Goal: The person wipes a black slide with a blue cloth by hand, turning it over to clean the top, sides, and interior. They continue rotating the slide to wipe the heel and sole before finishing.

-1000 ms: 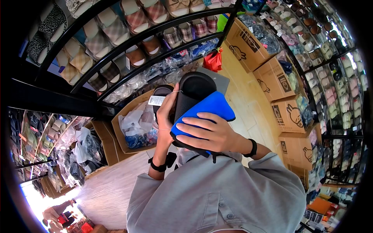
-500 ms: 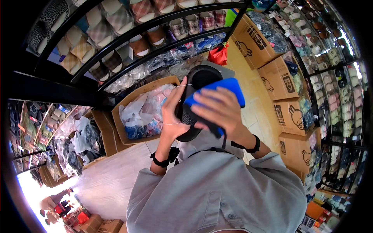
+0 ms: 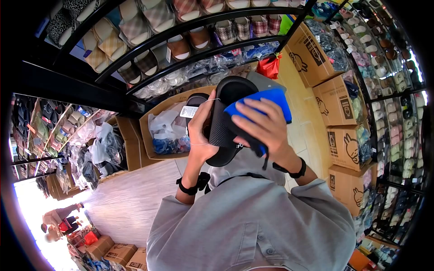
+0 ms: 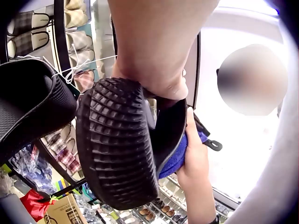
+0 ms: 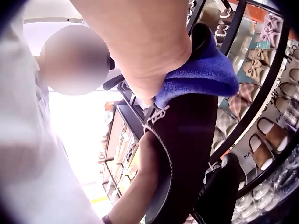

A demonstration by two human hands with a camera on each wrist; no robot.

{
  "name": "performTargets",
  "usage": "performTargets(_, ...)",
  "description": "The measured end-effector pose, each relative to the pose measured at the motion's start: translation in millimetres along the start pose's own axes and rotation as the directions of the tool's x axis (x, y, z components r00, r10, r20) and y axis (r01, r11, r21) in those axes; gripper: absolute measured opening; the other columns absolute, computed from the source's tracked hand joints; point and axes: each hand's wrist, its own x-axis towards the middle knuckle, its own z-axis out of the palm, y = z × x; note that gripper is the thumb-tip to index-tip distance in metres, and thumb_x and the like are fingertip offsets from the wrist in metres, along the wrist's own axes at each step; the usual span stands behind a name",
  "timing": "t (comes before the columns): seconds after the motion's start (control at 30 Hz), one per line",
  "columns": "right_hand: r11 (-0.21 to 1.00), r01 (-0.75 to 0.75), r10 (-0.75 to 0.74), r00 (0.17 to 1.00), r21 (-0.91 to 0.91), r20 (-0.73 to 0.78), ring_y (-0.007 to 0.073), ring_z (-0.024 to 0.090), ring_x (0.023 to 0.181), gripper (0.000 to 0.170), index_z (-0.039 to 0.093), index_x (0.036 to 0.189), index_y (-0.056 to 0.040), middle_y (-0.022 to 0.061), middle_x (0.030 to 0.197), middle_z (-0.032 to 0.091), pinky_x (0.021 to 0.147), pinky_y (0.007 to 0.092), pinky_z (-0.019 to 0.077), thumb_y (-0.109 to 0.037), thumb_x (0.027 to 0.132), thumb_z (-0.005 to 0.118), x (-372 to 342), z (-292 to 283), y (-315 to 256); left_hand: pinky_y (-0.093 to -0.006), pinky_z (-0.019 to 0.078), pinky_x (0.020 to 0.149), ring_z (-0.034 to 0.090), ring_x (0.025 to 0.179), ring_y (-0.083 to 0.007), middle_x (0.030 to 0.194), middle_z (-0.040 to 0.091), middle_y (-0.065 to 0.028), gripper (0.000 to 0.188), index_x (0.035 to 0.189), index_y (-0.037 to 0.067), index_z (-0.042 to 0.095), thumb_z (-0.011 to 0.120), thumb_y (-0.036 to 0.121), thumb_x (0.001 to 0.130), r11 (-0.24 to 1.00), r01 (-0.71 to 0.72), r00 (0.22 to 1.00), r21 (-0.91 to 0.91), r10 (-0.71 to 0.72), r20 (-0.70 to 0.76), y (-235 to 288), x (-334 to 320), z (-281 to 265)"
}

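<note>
A black slipper with a textured strap [image 3: 219, 122] is gripped by my left hand [image 3: 199, 131], and its mate [image 3: 197, 100], carrying a white tag, hangs beside it on a thin white string. My right hand [image 3: 266, 128] holds a blue cloth [image 3: 276, 100] with a black edge against the slipper, fingers spread over it. In the left wrist view the ribbed black slipper [image 4: 119, 144] fills the middle, the blue cloth [image 4: 175, 161] behind it. The right wrist view shows the blue cloth [image 5: 201, 77] folded over the slipper's dark upper [image 5: 191, 140].
Slipper shelves [image 3: 176, 28] curve across the top, and more racks line the right. An open carton of bagged goods [image 3: 158, 156] stands left of my hands; several cartons [image 3: 341, 142] stand along the right. People are at the lower left [image 3: 58, 221].
The right hand and cloth have shifted to the right, uncovering more of the black slipper. The left hand keeps its grip, and the tagged slipper shows again beside it.
</note>
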Motion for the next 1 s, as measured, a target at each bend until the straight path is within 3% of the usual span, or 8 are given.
performTargets(0.1,0.985,0.169,-0.17,0.985,0.031,0.036,0.028,0.068,0.131,0.045,0.077,0.132,-0.0146,0.0073,0.144,0.071,0.109,0.0474,0.0525,-0.029,0.09,0.084,-15.8,13.1,-19.6,-0.0359,0.0515,0.111,0.067,0.127,-0.0215,0.145,0.066,-0.0157,0.096,0.165,-0.002,0.048,0.089,0.026,0.083,0.985,-0.122,0.993,-0.122,0.119,-0.026,-10.2,3.4,0.7)
performTargets(0.2,0.961,0.274,-0.275,0.958,0.027,0.078,0.0254,0.068,0.131,0.04,0.076,0.133,-0.0161,0.0062,0.143,0.071,0.11,0.0431,0.0531,-0.028,0.095,0.081,-21.0,16.8,-28.1,-0.0384,0.0505,0.114,0.064,0.136,-0.0255,0.152,0.061,-0.018,0.108,0.166,-0.003,0.045,0.093,0.039,0.079,0.946,0.317,0.946,-0.072,-0.321,-0.051,3.1,3.2,5.2)
performTargets(0.3,0.995,0.1,-0.101,0.993,0.023,0.053,0.027,0.067,0.132,0.046,0.076,0.134,-0.015,0.0069,0.143,0.072,0.111,0.0462,0.051,-0.031,0.091,0.084,-17.2,9.8,-17.6,-0.0387,0.0499,0.116,0.063,0.137,-0.0266,0.154,0.06,-0.0197,0.1,0.167,-0.005,0.042,0.09,0.027,0.085,0.949,-0.117,0.99,-0.293,0.135,0.042,-15.0,-0.1,4.1)
performTargets(0.57,0.989,0.149,-0.149,0.987,-0.01,0.053,0.0237,0.068,0.131,0.041,0.075,0.135,-0.0191,0.0053,0.144,0.071,0.111,0.0432,0.0519,-0.025,0.094,0.08,-30.9,10.9,-38.7,-0.0406,0.0461,0.121,0.057,0.145,-0.0276,0.165,0.051,-0.022,0.106,0.167,-0.006,0.04,0.092,0.028,0.081,0.938,0.213,0.977,-0.272,-0.2,0.074,-29.0,-7.8,15.3)
performTargets(0.67,0.98,0.196,-0.193,0.978,-0.035,0.082,0.022,0.068,0.132,0.04,0.075,0.135,-0.0194,0.0045,0.143,0.072,0.111,0.0415,0.0518,-0.026,0.095,0.079,-30.8,3.7,-31.0,-0.0399,0.0471,0.119,0.058,0.143,-0.0266,0.165,0.051,-0.0222,0.104,0.167,-0.004,0.041,0.091,0.028,0.083,0.943,0.201,0.979,-0.264,-0.198,0.039,-20.1,-10.5,17.0)
performTargets(0.7,0.989,0.146,-0.146,0.989,-0.03,0.023,0.0239,0.068,0.132,0.044,0.077,0.132,-0.0183,0.0054,0.142,0.072,0.111,0.0443,0.0511,-0.028,0.09,0.083,-32.7,5.6,-22.7,-0.0387,0.0483,0.117,0.06,0.14,-0.0247,0.16,0.056,-0.0208,0.095,0.167,-0.003,0.043,0.087,0.023,0.088,0.956,-0.171,0.982,-0.238,0.185,0.042,-15.7,-9.5,14.9)
performTargets(0.87,0.996,-0.06,0.053,0.993,-0.064,-0.102,0.0278,0.069,0.129,0.047,0.078,0.131,-0.0181,0.006,0.141,0.073,0.109,0.0486,0.0512,-0.038,0.09,0.086,-27.2,2.1,-7.8,-0.0426,0.04,0.125,0.051,0.152,-0.0304,0.17,0.046,-0.0226,0.081,0.167,-0.008,0.038,0.072,0.03,0.104,0.999,0.032,0.999,0.03,-0.033,0.01,3.2,-18.2,6.3)
performTargets(1.0,0.984,0.174,-0.177,0.983,0.046,0.053,0.0224,0.068,0.132,0.038,0.076,0.133,-0.0199,0.0038,0.144,0.072,0.111,0.0423,0.0519,-0.035,0.099,0.077,-35.2,12.8,-38.6,-0.0278,0.0537,0.092,0.07,0.101,-0.0124,0.122,0.076,-0.0118,0.084,0.168,0.001,0.043,0.075,0.015,0.093,0.99,0.129,0.991,-0.05,-0.13,-0.019,-9.5,-20.8,-0.1)
